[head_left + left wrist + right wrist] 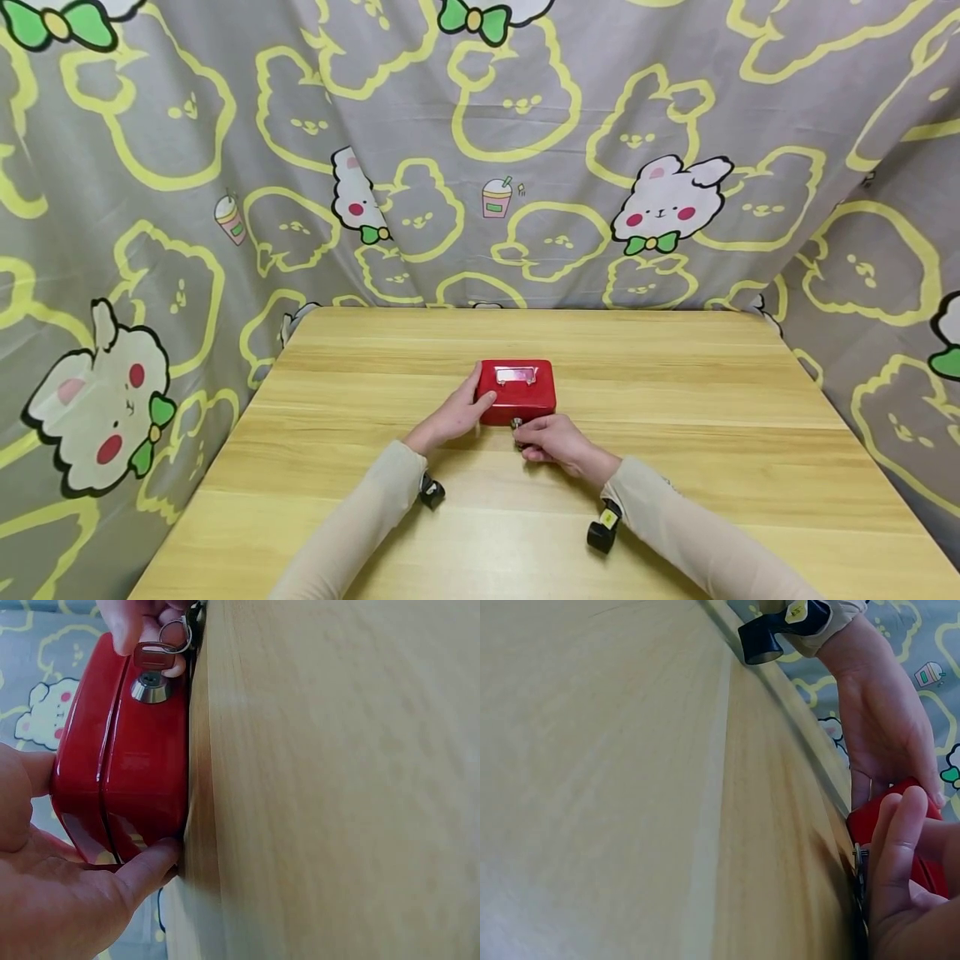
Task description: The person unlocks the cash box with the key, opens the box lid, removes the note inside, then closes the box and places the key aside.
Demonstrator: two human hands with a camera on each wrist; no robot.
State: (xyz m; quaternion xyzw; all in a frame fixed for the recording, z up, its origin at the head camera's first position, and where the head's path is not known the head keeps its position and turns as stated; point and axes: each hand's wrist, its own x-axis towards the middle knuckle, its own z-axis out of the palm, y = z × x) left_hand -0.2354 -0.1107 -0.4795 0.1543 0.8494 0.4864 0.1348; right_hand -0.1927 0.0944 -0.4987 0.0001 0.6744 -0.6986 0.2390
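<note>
A small red metal cash box (pixel 517 404) stands on the table, its silver carrying handle (pixel 516 375) folded down on the lid. My left hand (pixel 453 412) grips its left end, with thumb and fingers spread round the corners in the left wrist view. A round silver lock (pixel 152 691) sits in the box's front. At the lock, a key (pixel 155 656) with a dark reddish head hangs on to a metal ring (pixel 186 636). My right hand (pixel 558 442) pinches at the key in front of the box; its fingertips are partly hidden.
The wooden table (pixel 360 358) stretches out on all sides of the box. A grey patterned curtain (pixel 450 250) hangs behind and beside it. Black wrist cameras (pixel 602 533) stick out below both sleeves.
</note>
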